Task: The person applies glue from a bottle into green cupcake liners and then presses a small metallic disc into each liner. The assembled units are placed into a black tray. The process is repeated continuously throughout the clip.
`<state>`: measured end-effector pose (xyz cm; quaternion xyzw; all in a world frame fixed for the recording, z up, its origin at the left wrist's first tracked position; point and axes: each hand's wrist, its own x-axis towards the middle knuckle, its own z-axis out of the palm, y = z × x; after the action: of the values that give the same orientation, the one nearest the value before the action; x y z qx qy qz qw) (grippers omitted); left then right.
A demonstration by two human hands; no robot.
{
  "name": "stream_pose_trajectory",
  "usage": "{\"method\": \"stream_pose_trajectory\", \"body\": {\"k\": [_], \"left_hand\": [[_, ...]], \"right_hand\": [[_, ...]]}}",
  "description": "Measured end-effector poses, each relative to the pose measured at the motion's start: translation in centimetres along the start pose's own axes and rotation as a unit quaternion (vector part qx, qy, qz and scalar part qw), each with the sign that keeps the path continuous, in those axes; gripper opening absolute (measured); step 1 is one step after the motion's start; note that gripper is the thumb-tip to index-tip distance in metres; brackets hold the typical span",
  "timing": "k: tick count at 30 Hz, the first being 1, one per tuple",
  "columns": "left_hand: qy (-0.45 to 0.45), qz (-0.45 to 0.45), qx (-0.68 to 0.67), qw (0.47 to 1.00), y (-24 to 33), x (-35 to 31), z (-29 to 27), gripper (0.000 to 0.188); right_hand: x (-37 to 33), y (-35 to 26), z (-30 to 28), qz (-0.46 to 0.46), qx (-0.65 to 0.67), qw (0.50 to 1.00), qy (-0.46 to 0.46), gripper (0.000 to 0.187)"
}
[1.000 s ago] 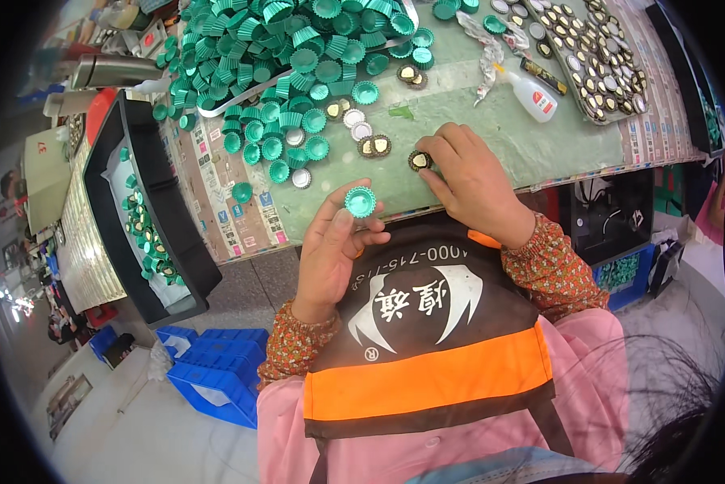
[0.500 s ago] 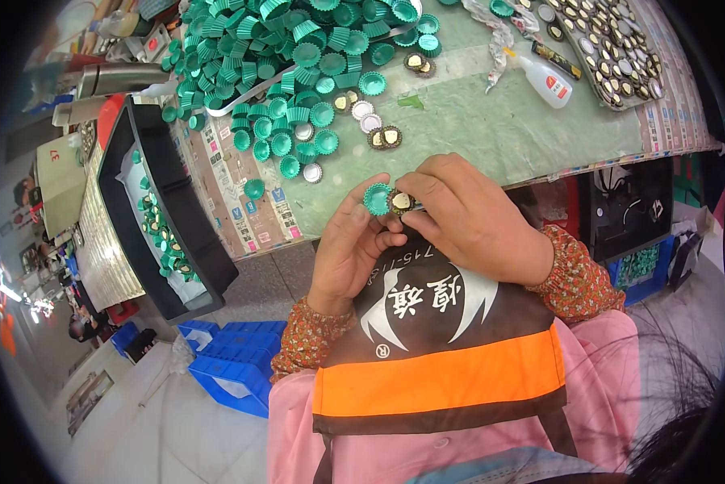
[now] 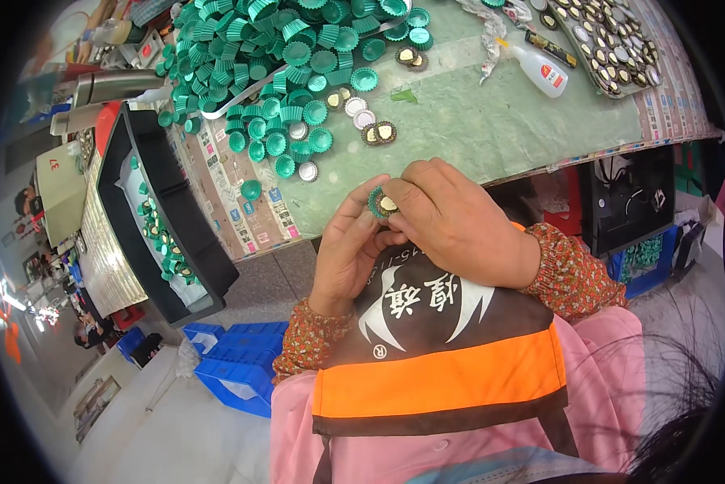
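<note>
My left hand (image 3: pixel 344 252) pinches a small green fluted cup (image 3: pixel 373 202) between thumb and fingers, just off the table's near edge. With bent fingers my right hand (image 3: pixel 463 226) holds a dark round cap with a cream centre (image 3: pixel 387 206) against the cup's opening. The cap overlaps most of the cup; how deep it sits I cannot tell. Beyond my hands lie a pair of dark caps with cream centres (image 3: pixel 378 133) and pale round caps (image 3: pixel 364 118). A large heap of green fluted cups (image 3: pixel 298 53) spreads over the table at the far left.
A black bin (image 3: pixel 186 206) holding filled green cups stands left of the table (image 3: pixel 491 133). At the far right are a tray of dark and pale caps (image 3: pixel 612 50), a white glue bottle (image 3: pixel 541 73) and a black tube (image 3: pixel 551 48). Blue crates (image 3: pixel 237 363) stand low left.
The dark cap has moved left from beside the green cup to over its opening, carried by my right hand. My left hand keeps its hold on the cup.
</note>
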<state>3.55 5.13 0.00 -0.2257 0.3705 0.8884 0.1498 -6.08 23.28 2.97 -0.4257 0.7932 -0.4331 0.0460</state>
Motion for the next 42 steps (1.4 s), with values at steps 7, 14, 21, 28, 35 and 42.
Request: {"method": "stream_pose_trajectory", "body": {"k": [7,14,21,28,35,42], "left_hand": [[0.014,-0.002,0.024,1.0,0.0,-0.2,0.5,0.05],[0.009,-0.004,0.031,0.999,-0.1,-0.2,0.4,0.048],[0.006,-0.001,0.041,0.999,-0.3,0.0,0.9,0.049],[0.016,0.024,0.153,0.988,-0.2,-0.5,1.7,0.045],[0.028,0.016,0.196,0.98,0.3,-0.3,2.2,0.034],[0.041,0.041,0.182,0.981,-0.7,-0.1,1.6,0.027]], "right_hand": [[-0.2,0.1,0.4,-0.005,0.003,1.0,0.001,0.037],[-0.4,0.0,0.3,0.008,0.007,1.0,-0.005,0.033],[-0.7,0.5,0.4,0.008,0.011,1.0,-0.004,0.032],[-0.9,0.5,0.5,-0.01,0.005,1.0,-0.003,0.025],[-1.6,1.4,1.6,-0.009,0.068,0.997,0.03,0.024],[-2.0,1.9,1.1,0.24,0.299,0.923,-0.041,0.022]]}}
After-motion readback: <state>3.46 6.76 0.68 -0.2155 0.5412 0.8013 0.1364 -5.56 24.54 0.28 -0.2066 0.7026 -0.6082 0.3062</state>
